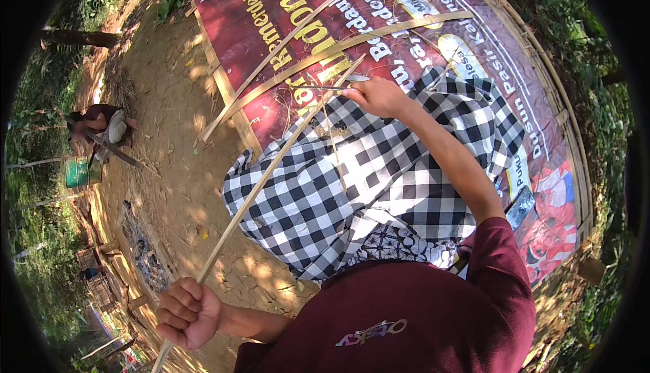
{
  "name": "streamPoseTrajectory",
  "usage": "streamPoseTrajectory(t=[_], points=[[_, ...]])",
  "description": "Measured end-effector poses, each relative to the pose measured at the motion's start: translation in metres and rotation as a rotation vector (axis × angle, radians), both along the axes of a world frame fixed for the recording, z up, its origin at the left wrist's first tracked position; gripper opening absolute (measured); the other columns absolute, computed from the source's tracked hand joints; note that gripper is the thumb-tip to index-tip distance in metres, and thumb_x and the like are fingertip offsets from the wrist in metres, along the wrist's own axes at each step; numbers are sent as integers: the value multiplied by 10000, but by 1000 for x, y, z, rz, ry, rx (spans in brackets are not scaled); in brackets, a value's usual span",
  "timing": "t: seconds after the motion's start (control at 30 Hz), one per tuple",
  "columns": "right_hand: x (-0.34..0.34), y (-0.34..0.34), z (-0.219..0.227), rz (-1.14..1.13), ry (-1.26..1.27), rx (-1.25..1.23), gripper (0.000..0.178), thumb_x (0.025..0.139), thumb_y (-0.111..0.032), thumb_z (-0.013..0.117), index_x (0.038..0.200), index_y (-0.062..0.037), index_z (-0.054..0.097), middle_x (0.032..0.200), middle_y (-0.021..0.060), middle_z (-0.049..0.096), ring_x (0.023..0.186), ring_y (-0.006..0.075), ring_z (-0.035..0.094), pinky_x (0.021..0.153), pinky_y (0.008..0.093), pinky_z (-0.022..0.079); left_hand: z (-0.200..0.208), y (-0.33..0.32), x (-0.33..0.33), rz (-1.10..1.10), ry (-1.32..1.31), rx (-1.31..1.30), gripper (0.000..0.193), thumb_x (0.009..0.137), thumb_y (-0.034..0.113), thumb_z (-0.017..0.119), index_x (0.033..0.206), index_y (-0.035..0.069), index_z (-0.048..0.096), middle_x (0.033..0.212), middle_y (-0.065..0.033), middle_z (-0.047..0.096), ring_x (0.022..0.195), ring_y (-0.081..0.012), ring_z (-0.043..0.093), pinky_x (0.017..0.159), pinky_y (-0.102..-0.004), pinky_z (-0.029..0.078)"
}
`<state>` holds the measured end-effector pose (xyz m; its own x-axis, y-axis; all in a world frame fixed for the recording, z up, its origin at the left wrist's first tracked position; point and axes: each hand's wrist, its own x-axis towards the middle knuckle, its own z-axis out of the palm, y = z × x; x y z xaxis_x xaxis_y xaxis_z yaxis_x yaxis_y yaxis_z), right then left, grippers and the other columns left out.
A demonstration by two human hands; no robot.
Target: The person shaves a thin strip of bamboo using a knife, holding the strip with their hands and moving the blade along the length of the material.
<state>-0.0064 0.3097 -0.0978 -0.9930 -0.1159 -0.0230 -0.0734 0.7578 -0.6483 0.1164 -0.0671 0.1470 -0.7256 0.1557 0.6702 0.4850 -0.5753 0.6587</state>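
My left hand (pixel 188 313) is closed in a fist around the lower part of a long, pale bamboo strip (pixel 217 258). The strip slants up and away to the right across my lap. Near its far end my right hand (pixel 379 96) grips a knife, whose thin dark blade (pixel 321 88) reaches left across the strip; the fingers mostly hide its handle. Under both, a black-and-white checkered cloth (pixel 318 203) covers my legs. Thin shavings (pixel 332 131) lie on the cloth beside the strip.
A red printed banner (pixel 237 41) spreads ahead of me, with more bamboo strips (pixel 352 42) lying over it. A dark flat piece (pixel 520 209) rests at right. On the dirt ground at far left, another person (pixel 101 121) crouches with a long piece beside a green container (pixel 80 172).
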Motion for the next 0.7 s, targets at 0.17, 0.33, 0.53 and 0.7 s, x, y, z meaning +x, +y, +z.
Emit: streamPoseTrajectory(t=[0.17, 0.33, 0.53, 0.7], points=[[-14, 22, -13, 8, 56, 148, 463, 945, -469, 408, 926, -80, 658, 808, 184, 656, 802, 394, 622, 716, 479, 492, 3, 3, -1, 59, 9, -34, 542, 975, 262, 433, 475, 178, 245, 371, 61, 184, 331, -64, 130, 425, -243, 153], [-39, 81, -82, -489, -70, 364, 560, 929, -505, 424, 825, -21, 684, 839, 225, 668, 793, 379, 668, 680, 476, 529, 5, 8, 5, 6, 4, -65, 552, 967, 256, 457, 466, 176, 240, 370, 60, 174, 332, -67, 119, 431, -243, 160], [-29, 64, -76, -307, -19, 162, 517, 933, -476, 431, 816, -32, 670, 796, 229, 650, 812, 406, 630, 729, 489, 493, 7, 7, -2, 7, -26, -5, 546, 965, 245, 450, 464, 183, 240, 374, 62, 165, 339, -64, 110, 440, -243, 161], [-9, 14, -15, -145, -9, -79, 495, 944, -461, 425, 822, -32, 641, 725, 212, 627, 766, 398, 616, 710, 474, 479, 10, 8, -2, 18, -37, -21, 538, 967, 253, 448, 475, 188, 240, 379, 64, 163, 345, -61, 106, 445, -246, 161]])
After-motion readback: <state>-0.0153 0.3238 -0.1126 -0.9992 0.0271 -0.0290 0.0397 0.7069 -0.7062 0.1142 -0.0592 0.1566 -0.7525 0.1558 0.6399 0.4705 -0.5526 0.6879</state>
